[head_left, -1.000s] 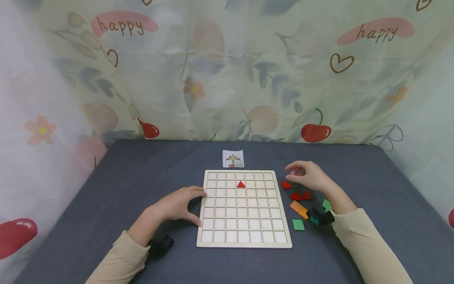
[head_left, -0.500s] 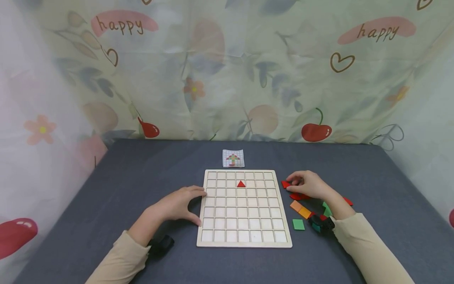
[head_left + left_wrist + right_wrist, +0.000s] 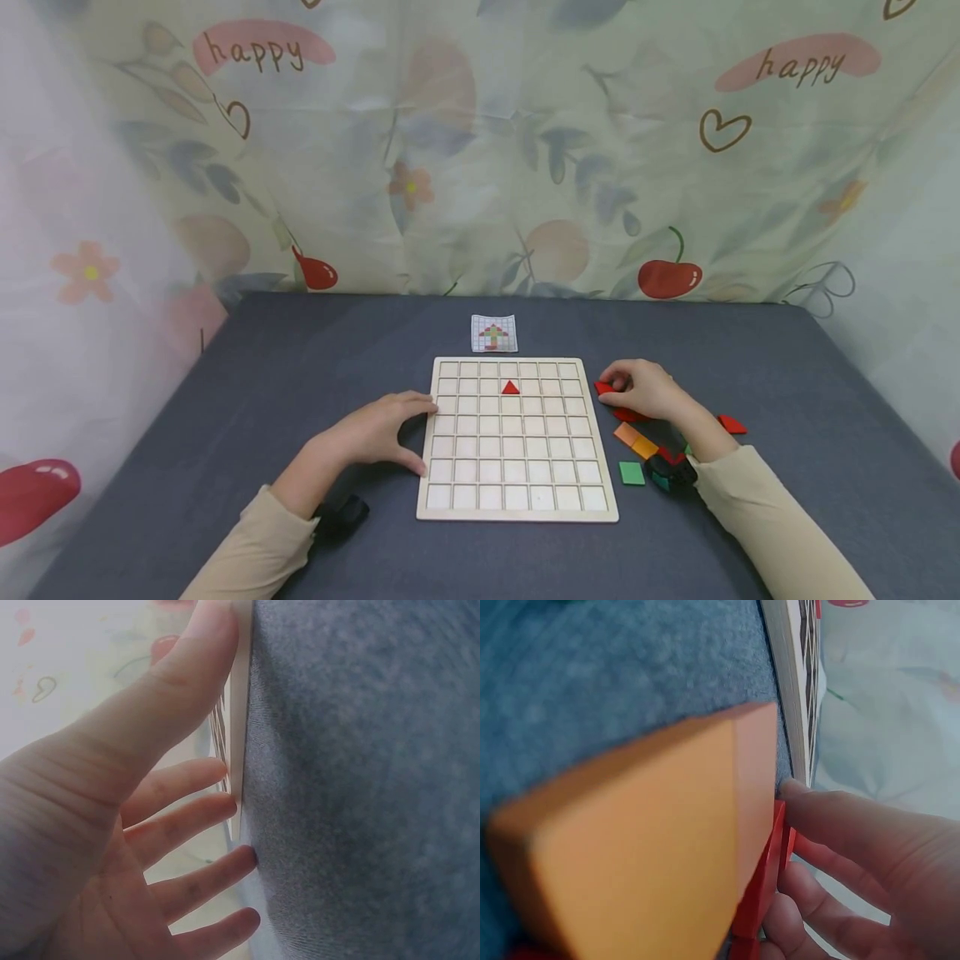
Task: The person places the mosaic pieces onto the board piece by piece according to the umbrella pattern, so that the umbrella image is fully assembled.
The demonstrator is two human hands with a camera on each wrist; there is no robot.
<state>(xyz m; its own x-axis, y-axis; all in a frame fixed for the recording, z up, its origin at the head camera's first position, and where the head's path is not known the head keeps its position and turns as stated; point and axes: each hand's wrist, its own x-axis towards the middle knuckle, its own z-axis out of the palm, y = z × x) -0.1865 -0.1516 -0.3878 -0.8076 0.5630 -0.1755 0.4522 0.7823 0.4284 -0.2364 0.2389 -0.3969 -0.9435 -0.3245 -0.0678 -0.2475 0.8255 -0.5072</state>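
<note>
In the head view a pale wooden grid board lies flat, with a red triangle tile in one of its upper squares. My left hand rests at the board's left edge, its thumb and fingertips spread along the rim; the left wrist view shows the fingers nearly straight. To the right of the board, my right hand pinches a red tile at table level, partly covered by the fingers. More red tiles lie just under that hand, close to orange tiles.
A small pattern card lies behind the board. A green square tile sits to the board's right, and another red tile lies beyond the right wrist. A patterned curtain hangs behind the dark table.
My right hand has come down from above the red tile and its fingers have closed on it. The left hand and the board have stayed put.
</note>
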